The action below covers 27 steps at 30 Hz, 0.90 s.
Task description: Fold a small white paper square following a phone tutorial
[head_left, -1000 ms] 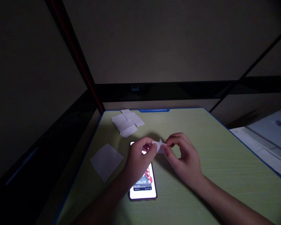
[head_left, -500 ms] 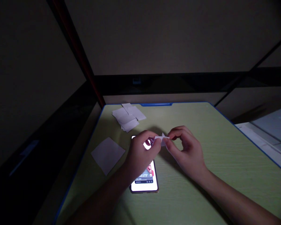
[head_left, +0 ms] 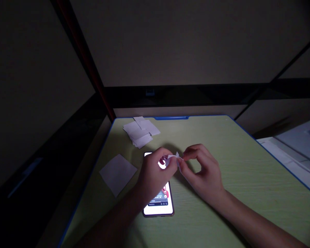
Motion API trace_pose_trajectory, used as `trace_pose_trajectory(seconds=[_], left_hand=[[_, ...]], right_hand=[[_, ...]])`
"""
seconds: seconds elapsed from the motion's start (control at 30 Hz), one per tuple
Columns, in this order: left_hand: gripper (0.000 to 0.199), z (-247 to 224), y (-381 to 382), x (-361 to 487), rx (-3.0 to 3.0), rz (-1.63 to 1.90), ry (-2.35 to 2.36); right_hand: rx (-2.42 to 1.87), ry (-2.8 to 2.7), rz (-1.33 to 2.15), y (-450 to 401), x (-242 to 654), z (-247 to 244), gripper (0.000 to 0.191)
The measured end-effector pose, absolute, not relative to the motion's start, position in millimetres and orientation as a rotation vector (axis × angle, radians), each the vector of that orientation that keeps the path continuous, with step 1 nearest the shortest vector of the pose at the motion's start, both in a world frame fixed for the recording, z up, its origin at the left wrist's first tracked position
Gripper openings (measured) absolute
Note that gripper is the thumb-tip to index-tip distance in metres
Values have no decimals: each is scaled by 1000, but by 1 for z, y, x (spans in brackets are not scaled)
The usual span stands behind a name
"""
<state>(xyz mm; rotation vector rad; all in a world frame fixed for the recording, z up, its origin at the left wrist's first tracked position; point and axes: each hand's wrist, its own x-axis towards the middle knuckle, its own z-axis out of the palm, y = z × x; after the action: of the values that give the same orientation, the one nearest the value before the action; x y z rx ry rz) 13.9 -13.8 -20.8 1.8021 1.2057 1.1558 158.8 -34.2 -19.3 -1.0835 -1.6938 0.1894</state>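
Note:
A small folded piece of white paper (head_left: 174, 157) is held up between my two hands, above the table. My left hand (head_left: 156, 170) pinches its left side between thumb and fingers. On the other side, my right hand (head_left: 205, 170) has its thumb and index finger at the paper's right edge, fingertips close together. A small point of paper sticks up from the top. Below my left hand lies a lit smartphone (head_left: 158, 210), its upper part partly covered by that hand. My fingers hide much of the folded paper.
A square sheet of white paper (head_left: 118, 175) lies left of the phone. Behind it is a loose pile of white papers (head_left: 141, 131). The light green table (head_left: 237, 165) has a blue edge, with a blue handle (head_left: 172, 117) at the back. White furniture (head_left: 297, 151) stands at the right.
The folded paper has tilted, its right end now lower. My right thumb and index finger have shifted slightly along its right edge. The whole view has moved a little.

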Motion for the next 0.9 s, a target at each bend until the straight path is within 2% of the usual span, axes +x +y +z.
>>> trace_pose_trajectory(seconds=[0.47,0.77,0.9], left_hand=[[9,-16,-12,14,1692,1202,1101],[9,-18,-13,11,1812,1227,1090],[8,-16,-13,11,1836,1238,1059]], right_hand=[[-986,-1855,-126,-35,166,-22,15],[-1015,-1851,-93,-36,168,-23,20],[-1046,-1823,-38,-34,168,-21,16]])
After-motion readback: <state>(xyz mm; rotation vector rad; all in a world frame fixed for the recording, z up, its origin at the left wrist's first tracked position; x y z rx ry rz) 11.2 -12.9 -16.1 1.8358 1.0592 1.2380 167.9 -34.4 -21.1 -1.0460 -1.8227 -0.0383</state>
